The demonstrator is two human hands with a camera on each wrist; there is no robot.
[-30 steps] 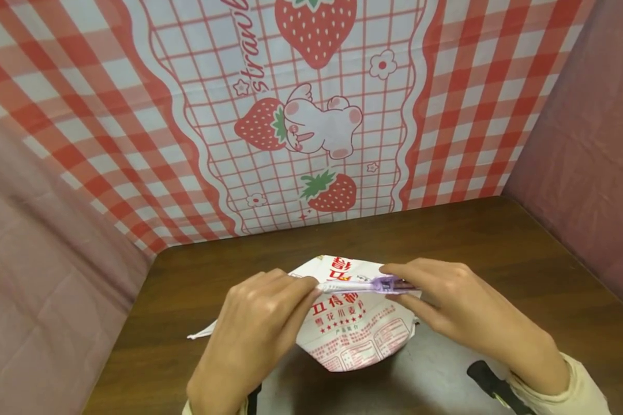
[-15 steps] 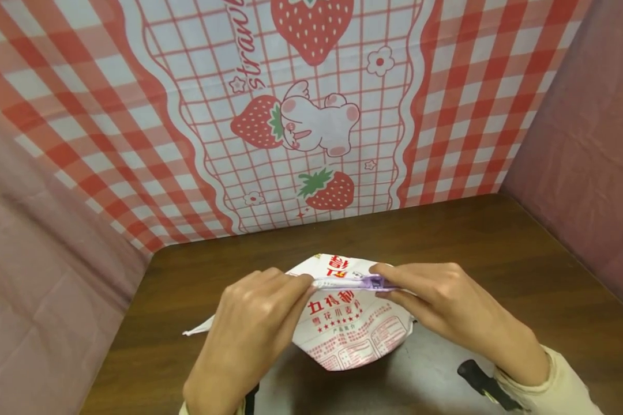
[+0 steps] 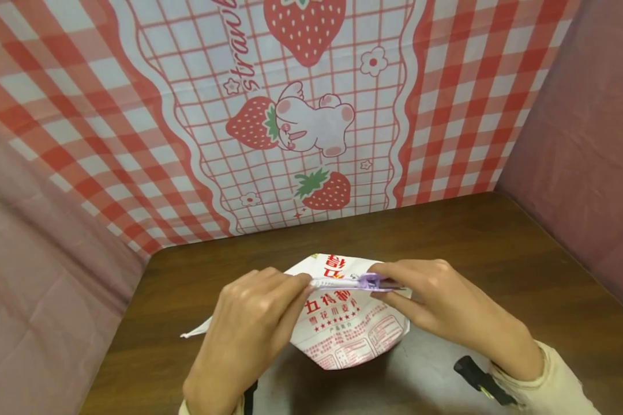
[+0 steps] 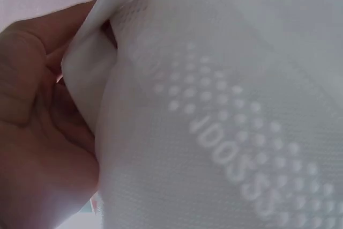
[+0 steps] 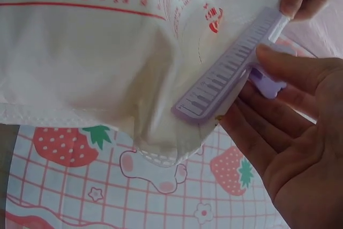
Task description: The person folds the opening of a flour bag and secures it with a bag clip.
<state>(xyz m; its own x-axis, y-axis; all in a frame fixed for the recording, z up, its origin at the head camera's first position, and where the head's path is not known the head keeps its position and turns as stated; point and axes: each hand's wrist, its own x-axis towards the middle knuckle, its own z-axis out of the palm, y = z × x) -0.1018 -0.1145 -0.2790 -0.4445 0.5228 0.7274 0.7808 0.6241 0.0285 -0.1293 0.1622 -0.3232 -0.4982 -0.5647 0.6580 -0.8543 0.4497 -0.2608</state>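
Observation:
A white flour bag (image 3: pixel 337 337) with red print stands at the front middle of the table, its top gathered into a narrow folded strip. A purple bag clip (image 5: pixel 225 73) with a piano-key pattern lies along this strip. My right hand (image 3: pixel 441 300) grips the clip's raised lever part (image 5: pixel 265 84) between thumb and fingers. At the strip's other end, my left hand (image 3: pixel 256 314) pinches the bag's folded edge close to the clip's end. In the left wrist view, embossed white bag material (image 4: pixel 214 79) fills most of the picture, with my left hand (image 4: pixel 37 111) behind its edge.
A grey flat surface (image 3: pixel 426 357) lies under the bag on the brown wooden table (image 3: pixel 462 230). A red-and-white strawberry cloth (image 3: pixel 311 144) hangs behind, with pink cloths at both sides. A white bag corner (image 3: pixel 197 328) pokes out left of the left hand.
Both hands, bag and clip sit slightly farther left in the head view, and the background has shifted left too. Both hands keep the same hold.

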